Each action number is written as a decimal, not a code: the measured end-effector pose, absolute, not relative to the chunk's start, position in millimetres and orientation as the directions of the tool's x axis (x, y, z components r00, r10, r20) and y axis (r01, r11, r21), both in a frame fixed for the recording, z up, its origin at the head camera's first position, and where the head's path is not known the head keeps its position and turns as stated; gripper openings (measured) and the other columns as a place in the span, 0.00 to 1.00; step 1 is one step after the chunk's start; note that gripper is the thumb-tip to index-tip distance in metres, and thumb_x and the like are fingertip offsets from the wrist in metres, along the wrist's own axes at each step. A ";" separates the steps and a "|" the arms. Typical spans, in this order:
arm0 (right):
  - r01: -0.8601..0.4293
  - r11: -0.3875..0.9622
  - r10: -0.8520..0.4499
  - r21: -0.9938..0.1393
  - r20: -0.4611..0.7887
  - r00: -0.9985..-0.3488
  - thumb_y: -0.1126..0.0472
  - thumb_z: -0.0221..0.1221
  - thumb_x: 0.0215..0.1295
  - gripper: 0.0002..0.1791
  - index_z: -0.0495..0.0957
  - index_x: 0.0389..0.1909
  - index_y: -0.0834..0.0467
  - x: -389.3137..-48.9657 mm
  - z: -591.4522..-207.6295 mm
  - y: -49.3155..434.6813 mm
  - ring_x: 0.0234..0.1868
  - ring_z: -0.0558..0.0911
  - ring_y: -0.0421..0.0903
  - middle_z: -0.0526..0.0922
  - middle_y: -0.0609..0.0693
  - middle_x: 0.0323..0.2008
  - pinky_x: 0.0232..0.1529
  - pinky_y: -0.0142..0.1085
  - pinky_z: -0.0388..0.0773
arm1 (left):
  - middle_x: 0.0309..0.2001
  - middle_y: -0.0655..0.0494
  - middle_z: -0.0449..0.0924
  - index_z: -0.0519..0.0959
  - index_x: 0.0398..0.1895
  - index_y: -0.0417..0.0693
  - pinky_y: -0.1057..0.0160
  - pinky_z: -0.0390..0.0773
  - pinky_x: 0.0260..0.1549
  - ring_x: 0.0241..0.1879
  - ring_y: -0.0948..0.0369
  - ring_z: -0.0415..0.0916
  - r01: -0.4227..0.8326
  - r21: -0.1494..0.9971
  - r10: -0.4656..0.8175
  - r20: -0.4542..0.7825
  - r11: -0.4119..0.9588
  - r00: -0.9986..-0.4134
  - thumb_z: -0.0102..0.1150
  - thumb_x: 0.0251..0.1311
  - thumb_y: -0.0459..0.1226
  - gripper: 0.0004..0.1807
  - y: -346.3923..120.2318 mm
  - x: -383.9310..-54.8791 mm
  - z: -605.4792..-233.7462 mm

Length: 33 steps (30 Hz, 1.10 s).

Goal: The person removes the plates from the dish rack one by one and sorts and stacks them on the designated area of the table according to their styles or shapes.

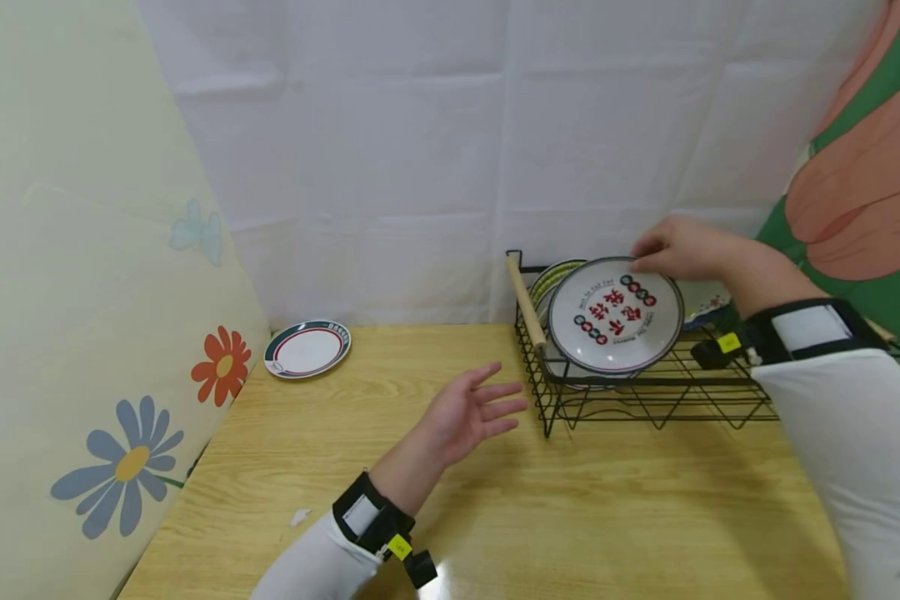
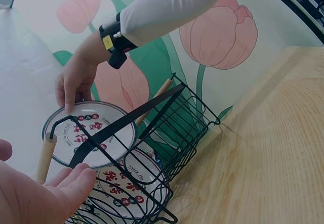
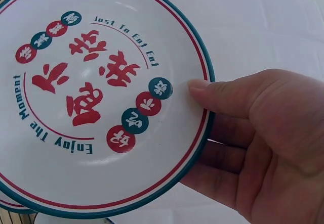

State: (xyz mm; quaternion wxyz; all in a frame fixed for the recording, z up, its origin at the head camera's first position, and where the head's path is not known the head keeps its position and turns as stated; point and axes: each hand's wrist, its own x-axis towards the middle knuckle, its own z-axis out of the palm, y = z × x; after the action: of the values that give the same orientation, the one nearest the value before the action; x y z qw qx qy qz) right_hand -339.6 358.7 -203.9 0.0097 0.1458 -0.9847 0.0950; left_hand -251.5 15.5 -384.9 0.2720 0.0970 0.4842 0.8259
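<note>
My right hand pinches the upper rim of a round white plate, thumb on the printed face and fingers behind. The plate bears red characters and a dark green and red rim; it stands tilted over the left part of a black wire dish rack. Under it in the left wrist view, a second plate with similar print sits inside the rack. A green-patterned plate shows partly behind the held one. My left hand is held out, fingers spread and holding nothing, just left of the rack.
A small white plate with a green and red rim lies at the table's back left. The rack has a wooden handle at its left end. A white cloth hangs behind the wooden table. A painted wall stands at the left.
</note>
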 end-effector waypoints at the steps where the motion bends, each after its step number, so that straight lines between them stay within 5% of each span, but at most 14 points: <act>1: -0.289 0.938 -0.284 -0.193 0.056 -0.957 0.57 0.59 0.74 0.18 0.82 0.52 0.69 -340.3 -200.9 358.3 0.43 0.85 0.56 0.88 0.62 0.42 0.47 0.55 0.82 | 0.74 0.33 0.66 0.56 0.81 0.50 0.44 0.71 0.70 0.71 0.38 0.70 -0.354 0.851 0.543 -0.100 -0.387 -0.834 0.36 0.80 0.48 0.31 14.3 -252.2 -384.8; 9: -0.226 0.923 -0.207 -0.312 0.092 -0.974 0.51 0.55 0.77 0.23 0.79 0.55 0.68 -342.5 -190.5 356.3 0.39 0.82 0.52 0.87 0.59 0.38 0.36 0.39 0.77 | 0.74 0.32 0.66 0.56 0.81 0.50 0.45 0.73 0.68 0.69 0.40 0.73 -0.337 0.857 0.522 -0.096 -0.390 -0.848 0.35 0.80 0.48 0.31 3.7 -257.3 -379.8; 14: -0.161 0.837 -0.126 -0.523 0.101 -0.987 0.47 0.53 0.79 0.27 0.75 0.59 0.68 -343.9 -196.6 357.6 0.36 0.82 0.45 0.85 0.54 0.39 0.35 0.35 0.82 | 0.73 0.33 0.67 0.57 0.81 0.51 0.47 0.76 0.66 0.67 0.43 0.76 -0.327 0.864 0.530 -0.084 -0.383 -0.844 0.34 0.80 0.49 0.30 -2.7 -260.5 -376.0; 19: -0.119 0.630 -0.038 -0.768 0.122 -0.992 0.48 0.55 0.78 0.20 0.76 0.53 0.63 -345.4 -209.3 355.5 0.30 0.82 0.40 0.83 0.41 0.31 0.32 0.35 0.84 | 0.73 0.33 0.68 0.57 0.81 0.52 0.49 0.79 0.64 0.65 0.43 0.78 -0.320 0.864 0.543 -0.065 -0.389 -0.837 0.34 0.81 0.50 0.30 -8.0 -262.6 -373.6; 24: -0.106 0.445 0.013 -0.889 0.125 -0.992 0.50 0.54 0.78 0.13 0.76 0.53 0.54 -339.2 -221.3 346.5 0.31 0.82 0.35 0.83 0.35 0.31 0.34 0.29 0.83 | 0.73 0.32 0.66 0.56 0.81 0.53 0.51 0.81 0.62 0.65 0.45 0.78 -0.319 0.860 0.544 -0.059 -0.398 -0.837 0.33 0.81 0.50 0.30 -12.0 -263.3 -370.3; 33: -0.124 -0.013 -0.002 -0.992 0.124 -0.992 0.57 0.58 0.76 0.18 0.75 0.63 0.56 -319.3 -239.9 318.8 0.33 0.86 0.38 0.87 0.44 0.37 0.33 0.28 0.84 | 0.74 0.31 0.65 0.55 0.82 0.55 0.57 0.84 0.56 0.57 0.52 0.84 -0.304 0.856 0.540 -0.036 -0.417 -0.841 0.32 0.81 0.50 0.30 -20.0 -264.9 -363.0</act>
State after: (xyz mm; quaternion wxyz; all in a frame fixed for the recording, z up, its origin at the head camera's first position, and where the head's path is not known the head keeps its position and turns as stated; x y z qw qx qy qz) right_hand -319.3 318.8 -239.9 0.0428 0.0450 -0.7013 0.7102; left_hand -264.9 -20.0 -363.0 0.2534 0.1235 0.4766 0.8327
